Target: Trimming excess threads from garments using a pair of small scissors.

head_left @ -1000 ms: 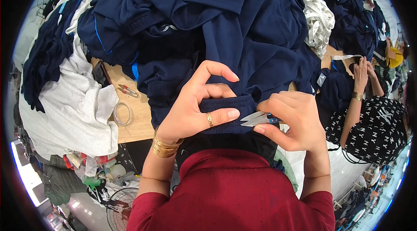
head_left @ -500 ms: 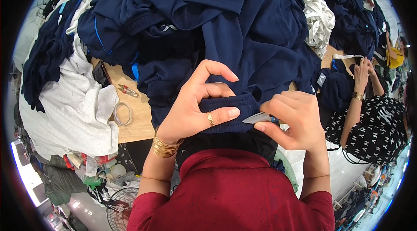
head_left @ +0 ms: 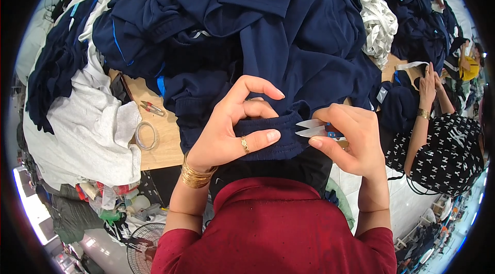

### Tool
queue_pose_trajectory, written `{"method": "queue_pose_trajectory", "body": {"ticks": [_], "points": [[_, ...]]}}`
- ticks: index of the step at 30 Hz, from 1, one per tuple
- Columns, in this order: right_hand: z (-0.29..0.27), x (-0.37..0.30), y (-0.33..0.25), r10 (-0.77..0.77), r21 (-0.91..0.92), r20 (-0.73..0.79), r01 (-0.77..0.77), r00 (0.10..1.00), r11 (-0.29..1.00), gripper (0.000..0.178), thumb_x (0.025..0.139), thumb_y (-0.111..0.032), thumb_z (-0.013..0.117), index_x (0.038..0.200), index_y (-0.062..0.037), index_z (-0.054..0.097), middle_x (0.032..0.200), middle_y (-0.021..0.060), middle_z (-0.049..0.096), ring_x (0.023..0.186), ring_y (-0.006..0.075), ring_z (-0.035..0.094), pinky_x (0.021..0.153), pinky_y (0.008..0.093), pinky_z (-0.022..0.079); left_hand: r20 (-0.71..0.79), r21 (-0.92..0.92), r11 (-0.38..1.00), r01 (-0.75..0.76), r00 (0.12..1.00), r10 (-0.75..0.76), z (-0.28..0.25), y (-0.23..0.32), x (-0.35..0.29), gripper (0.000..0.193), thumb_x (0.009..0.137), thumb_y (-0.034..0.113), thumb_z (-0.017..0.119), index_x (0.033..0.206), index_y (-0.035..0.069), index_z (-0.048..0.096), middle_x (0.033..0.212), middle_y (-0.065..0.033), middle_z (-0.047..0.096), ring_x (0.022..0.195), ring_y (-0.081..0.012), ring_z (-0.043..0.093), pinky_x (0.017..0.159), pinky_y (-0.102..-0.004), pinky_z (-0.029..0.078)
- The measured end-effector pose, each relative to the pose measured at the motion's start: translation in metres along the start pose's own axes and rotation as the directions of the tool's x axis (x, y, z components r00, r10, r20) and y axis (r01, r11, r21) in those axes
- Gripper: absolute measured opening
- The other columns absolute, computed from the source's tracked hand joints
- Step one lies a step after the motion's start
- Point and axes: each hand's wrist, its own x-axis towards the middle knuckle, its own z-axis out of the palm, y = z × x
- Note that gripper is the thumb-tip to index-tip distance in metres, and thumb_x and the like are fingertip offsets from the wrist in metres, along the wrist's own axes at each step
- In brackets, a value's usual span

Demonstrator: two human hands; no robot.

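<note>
Trimming in hand: my left hand [head_left: 234, 129] pinches the gathered elastic hem of a navy garment [head_left: 273, 137] at lower centre of the frame, thumb under, fingers arched over the top, closed tight on the cloth.

Right hand: my right hand [head_left: 350, 137], just right of centre, is clamped on a small pair of thread snips [head_left: 312, 128]; their pale blades point left toward the hem and stand slightly parted, tips just beside my left thumb.

Doing it well, as I judge it: I should keep the hem taut between finger and thumb so any loose thread stands clear, bring only the blade tips to it, and cut close to the seam without nipping the fabric or my thumb. Whether a thread lies between the blades is too small to tell.

Nearest me: my dark red shirt [head_left: 278, 233] fills the bottom of the frame; gold bangles [head_left: 195, 175] sit on my left wrist.

Table, left of centre: bare wood [head_left: 160, 145] with a clear tape ring [head_left: 145, 135] and a second small red-handled tool [head_left: 151, 108] lying apart from the hem.

Farther left: a heap of white cloth [head_left: 82, 129].

Top of frame: a large pile of navy garments [head_left: 247, 11], with a bundle of white elastic [head_left: 379, 26] at upper right.

Right edge: another person's arm [head_left: 420, 119] reaches to the table.
</note>
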Motion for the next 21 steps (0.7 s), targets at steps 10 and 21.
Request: {"method": "queue_pose_trajectory", "body": {"ticks": [10,21], "points": [[-0.0012,0.0063,-0.0006,-0.063,-0.044,0.07,0.066,0.996,0.997,0.02,0.075,-0.02,0.071,0.082,-0.0043,0.061,0.066,0.0066,0.058,0.058,0.024,0.058,0.051,0.0317,0.043,0.036,-0.053,0.998,0.047,0.998,-0.045,-0.0015,-0.0013,-0.0014,0.047,0.079,0.003,0.065,0.119,0.004,0.041,0.083,-0.0013,0.062,0.079,-0.0032,0.053,0.077,-0.0189,0.04],[-0.0028,0.0058,-0.0041,-0.069,-0.113,0.098,0.08,0.993,0.99,0.02,0.075,-0.022,0.071,0.082,-0.0052,0.062,0.067,0.0054,0.058,0.057,0.0225,0.058,0.05,0.0312,0.043,0.057,-0.079,0.996,0.044,0.998,-0.04,-0.0013,-0.0038,-0.0003,0.046,0.079,0.004,0.065,0.119,0.004,0.041,0.083,-0.0013,0.062,0.078,-0.0032,0.054,0.076,-0.0183,0.04]]}}
